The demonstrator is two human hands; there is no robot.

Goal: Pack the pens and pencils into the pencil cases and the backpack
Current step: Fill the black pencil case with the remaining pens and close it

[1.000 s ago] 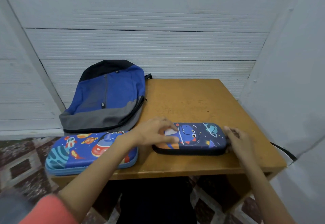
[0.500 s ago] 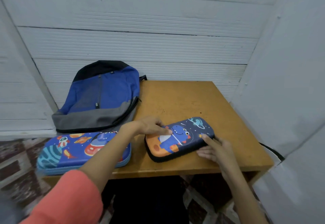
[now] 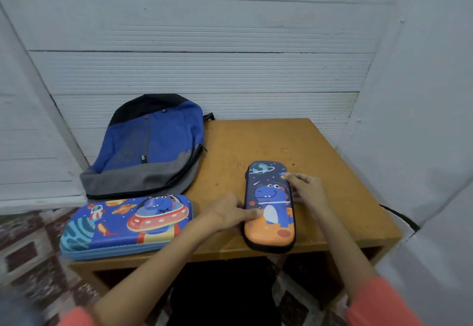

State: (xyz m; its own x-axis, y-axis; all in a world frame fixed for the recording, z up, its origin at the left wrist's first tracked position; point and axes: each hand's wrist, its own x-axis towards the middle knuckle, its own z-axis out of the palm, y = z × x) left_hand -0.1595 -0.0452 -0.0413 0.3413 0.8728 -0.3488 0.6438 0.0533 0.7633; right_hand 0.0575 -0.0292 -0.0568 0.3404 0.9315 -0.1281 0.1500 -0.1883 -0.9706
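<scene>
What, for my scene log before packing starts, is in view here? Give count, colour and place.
backpack: 1, blue, grey and black, flat on the table's far left corner.
large pencil case: 1, blue with UFO print, closed, table's near left, in front of the backpack.
small pencil case: 1, dark blue and orange, dinosaur print, closed, table's near middle, lengthwise away from the person.
table: 1, brown wood, against the wall.
wall: white ribbed panels, behind.
floor: red-and-white patterned tiles, lower left.
sleeves: 2, coral, bottom corners.
left hand: 1, grips the small pencil case's left edge.
right hand: 1, fingers touch its right edge.
</scene>
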